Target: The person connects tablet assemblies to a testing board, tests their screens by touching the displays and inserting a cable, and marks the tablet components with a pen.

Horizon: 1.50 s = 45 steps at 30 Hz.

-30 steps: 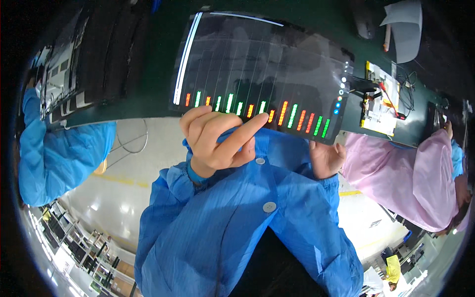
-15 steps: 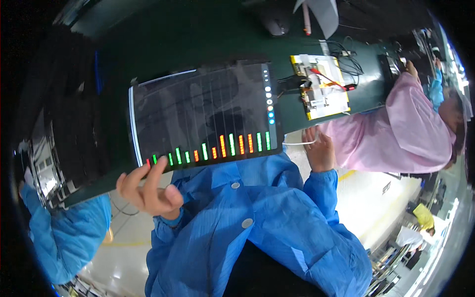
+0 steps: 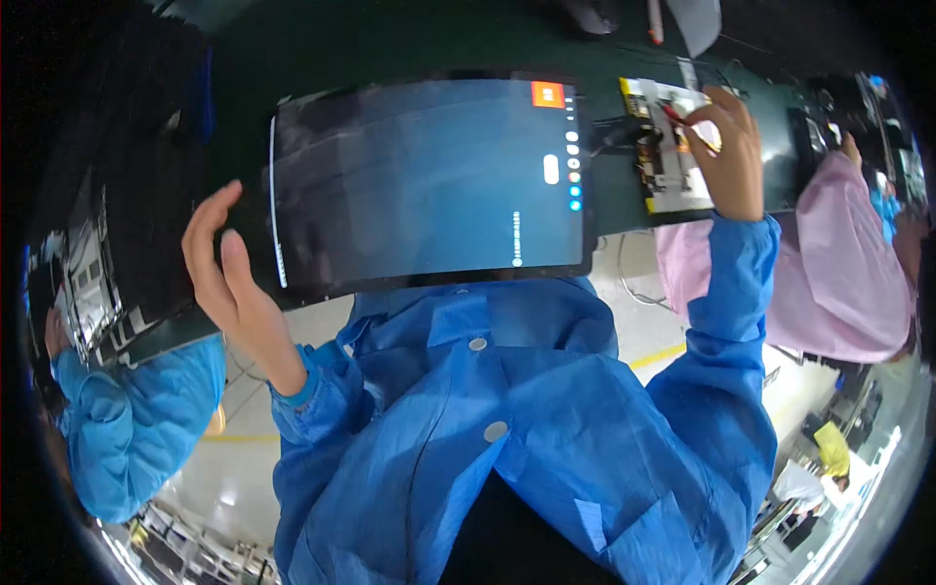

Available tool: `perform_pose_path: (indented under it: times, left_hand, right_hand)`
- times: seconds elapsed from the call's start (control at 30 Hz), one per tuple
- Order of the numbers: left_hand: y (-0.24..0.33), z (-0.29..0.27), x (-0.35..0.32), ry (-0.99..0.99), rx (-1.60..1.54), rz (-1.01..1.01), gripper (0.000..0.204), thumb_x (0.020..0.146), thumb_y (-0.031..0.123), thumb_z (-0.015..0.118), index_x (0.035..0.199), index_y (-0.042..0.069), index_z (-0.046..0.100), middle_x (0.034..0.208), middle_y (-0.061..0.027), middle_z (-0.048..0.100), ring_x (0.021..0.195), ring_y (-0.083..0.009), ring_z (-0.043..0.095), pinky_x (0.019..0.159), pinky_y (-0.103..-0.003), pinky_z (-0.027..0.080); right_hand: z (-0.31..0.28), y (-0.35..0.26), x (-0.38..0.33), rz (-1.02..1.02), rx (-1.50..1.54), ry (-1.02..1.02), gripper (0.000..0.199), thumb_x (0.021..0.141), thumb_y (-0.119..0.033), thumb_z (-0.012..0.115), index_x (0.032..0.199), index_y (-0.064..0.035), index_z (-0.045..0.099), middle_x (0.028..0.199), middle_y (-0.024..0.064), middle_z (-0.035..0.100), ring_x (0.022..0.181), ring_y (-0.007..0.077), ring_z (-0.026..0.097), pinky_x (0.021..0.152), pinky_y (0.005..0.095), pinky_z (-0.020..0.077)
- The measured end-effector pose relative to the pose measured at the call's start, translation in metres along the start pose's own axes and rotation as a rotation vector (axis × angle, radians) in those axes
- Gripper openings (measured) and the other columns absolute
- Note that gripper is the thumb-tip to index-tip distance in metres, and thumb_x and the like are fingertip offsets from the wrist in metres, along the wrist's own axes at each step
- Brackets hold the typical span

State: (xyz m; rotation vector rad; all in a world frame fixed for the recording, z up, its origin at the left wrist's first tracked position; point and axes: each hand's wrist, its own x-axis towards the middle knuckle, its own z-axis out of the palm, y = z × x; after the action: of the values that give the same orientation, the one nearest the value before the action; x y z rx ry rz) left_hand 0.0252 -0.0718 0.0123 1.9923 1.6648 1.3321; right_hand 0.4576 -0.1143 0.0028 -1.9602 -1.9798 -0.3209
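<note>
A tablet-sized display (image 3: 419,195) lies on the dark bench, lit dark blue with a small orange square and a column of icons near its right edge. My left hand (image 3: 234,283) is off the display's left edge, its fingers apart and holding nothing. On the right is a white and yellow battery pack (image 3: 675,190) with a strip of small boards, wired to the display. Over it my right hand (image 3: 736,161) pinches a red wire lead (image 3: 675,115) between thumb and forefinger. Those fingers partly hide the lead's end.
A white cable (image 3: 632,285) hangs below the bench's front edge. Co-workers sit on both sides, one in a pink sleeve (image 3: 843,263) at right, one in a blue sleeve (image 3: 146,419) at left. A dark mouse (image 3: 590,15) lies at the back, beside a red-tipped pen (image 3: 655,21).
My right hand has left the white cable and risen to the battery pack's red lead. My left hand has moved off the display's lower-left corner. Coloured bars on the screen gave way to dark blue.
</note>
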Motion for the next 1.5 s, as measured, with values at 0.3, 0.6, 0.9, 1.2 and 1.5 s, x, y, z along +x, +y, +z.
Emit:
perform_pose_path:
  times: [0.3, 0.6, 0.9, 1.2, 1.5]
  left_hand:
    - [-0.012, 0.025, 0.028, -0.252, -0.273, -0.159, 0.045, 0.096, 0.027, 0.034, 0.127, -0.002, 0.048, 0.132, -0.0140, 0.047, 0.125, -0.0233, 0.043, 0.106, -0.032, 0.031]
    - [-0.008, 0.040, 0.040, -0.331, -0.192, -0.262, 0.048, 0.095, 0.027, 0.037, 0.133, -0.001, 0.041, 0.138, -0.0133, 0.041, 0.128, -0.0227, 0.039, 0.108, -0.031, 0.029]
    - [-0.010, 0.040, 0.041, -0.377, -0.204, -0.357, 0.053, 0.091, 0.030, 0.036, 0.135, 0.000, 0.040, 0.137, -0.0107, 0.042, 0.124, -0.0218, 0.043, 0.105, -0.032, 0.031]
    - [0.000, 0.047, 0.043, -0.388, -0.206, -0.401, 0.054, 0.092, 0.032, 0.035, 0.137, 0.002, 0.038, 0.138, -0.0107, 0.041, 0.121, -0.0213, 0.045, 0.102, -0.031, 0.035]
    - [-0.021, 0.032, 0.045, -0.404, -0.309, -0.233, 0.053, 0.091, 0.031, 0.039, 0.136, 0.002, 0.038, 0.138, -0.0125, 0.040, 0.128, -0.0229, 0.037, 0.106, -0.031, 0.024]
  right_hand:
    - [-0.034, -0.047, -0.028, -0.093, 0.515, -0.007, 0.014, 0.077, 0.000, 0.065, 0.089, 0.0009, 0.060, 0.077, 0.0097, 0.058, 0.066, 0.0172, 0.056, 0.060, 0.0272, 0.0444]
    - [-0.002, -0.064, -0.010, -0.373, 0.363, -0.082, 0.021, 0.061, -0.016, 0.071, 0.075, -0.0090, 0.056, 0.074, 0.0042, 0.048, 0.068, 0.0200, 0.051, 0.056, 0.0316, 0.0400]
    - [-0.003, -0.062, -0.004, -0.345, 0.531, -0.172, 0.020, 0.062, -0.015, 0.070, 0.075, -0.0076, 0.057, 0.073, 0.0035, 0.048, 0.067, 0.0203, 0.051, 0.056, 0.0324, 0.0422]
    - [0.004, -0.059, 0.009, -0.476, 0.460, -0.143, 0.016, 0.065, -0.015, 0.067, 0.074, -0.0077, 0.055, 0.072, 0.0035, 0.048, 0.069, 0.0192, 0.054, 0.056, 0.0301, 0.0453]
    - [-0.020, -0.080, 0.000, -0.474, 0.167, -0.024, 0.012, 0.067, -0.012, 0.066, 0.076, -0.0064, 0.061, 0.071, 0.0019, 0.050, 0.063, 0.0146, 0.051, 0.048, 0.0268, 0.0435]
